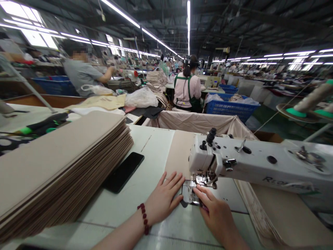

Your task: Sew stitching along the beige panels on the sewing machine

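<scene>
My left hand (164, 198) lies flat with its fingers stretched out, fingertips on the near end of a beige fabric panel (179, 152). A dark red bead bracelet (144, 218) circles its wrist. The panel runs back from the needle area of a white sewing machine (249, 159). Close to the presser foot (203, 180) is my right hand (217, 211), index finger extended by the metal needle plate (189, 194) and the other fingers curled. A small dark purplish thing shows under those fingers, mostly hidden; its kind is unclear.
A tall stack of beige panels (65, 156) stands at left, with a black phone (125, 172) beside it. More panels (288, 215) lie right of the machine. Beyond the table are a cloth-lined bin (192, 119), a blue crate (231, 107) and two seated co-workers.
</scene>
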A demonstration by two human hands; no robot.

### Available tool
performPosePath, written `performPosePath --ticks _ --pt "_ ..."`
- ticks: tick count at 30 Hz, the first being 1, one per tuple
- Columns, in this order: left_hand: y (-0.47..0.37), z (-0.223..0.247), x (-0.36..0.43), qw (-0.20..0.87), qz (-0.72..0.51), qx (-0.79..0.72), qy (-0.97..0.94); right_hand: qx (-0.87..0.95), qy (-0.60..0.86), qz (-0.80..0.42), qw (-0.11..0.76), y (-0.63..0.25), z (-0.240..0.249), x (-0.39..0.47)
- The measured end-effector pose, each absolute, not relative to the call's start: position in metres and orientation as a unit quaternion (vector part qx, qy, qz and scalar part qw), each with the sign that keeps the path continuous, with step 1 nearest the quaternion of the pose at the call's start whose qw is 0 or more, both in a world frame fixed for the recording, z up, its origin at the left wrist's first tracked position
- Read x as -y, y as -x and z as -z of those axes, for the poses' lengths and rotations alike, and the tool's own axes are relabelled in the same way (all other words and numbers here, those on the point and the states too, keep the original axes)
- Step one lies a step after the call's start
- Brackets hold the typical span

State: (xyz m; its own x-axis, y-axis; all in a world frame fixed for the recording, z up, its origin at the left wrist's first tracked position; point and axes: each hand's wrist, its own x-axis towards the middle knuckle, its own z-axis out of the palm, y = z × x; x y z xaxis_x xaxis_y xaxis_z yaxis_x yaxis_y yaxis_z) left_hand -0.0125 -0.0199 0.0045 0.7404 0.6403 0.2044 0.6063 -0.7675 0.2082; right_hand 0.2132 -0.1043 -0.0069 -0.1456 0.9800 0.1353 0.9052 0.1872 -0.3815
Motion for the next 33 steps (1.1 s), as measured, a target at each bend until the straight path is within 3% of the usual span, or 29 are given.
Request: performPosePath --ticks 33 --pt "0.0129 -0.0010 0.0192 0.055 -0.133 -0.342 -0.929 0.738 0.634 -0.113 0.201 -0.2116 0.0038 0.1052"
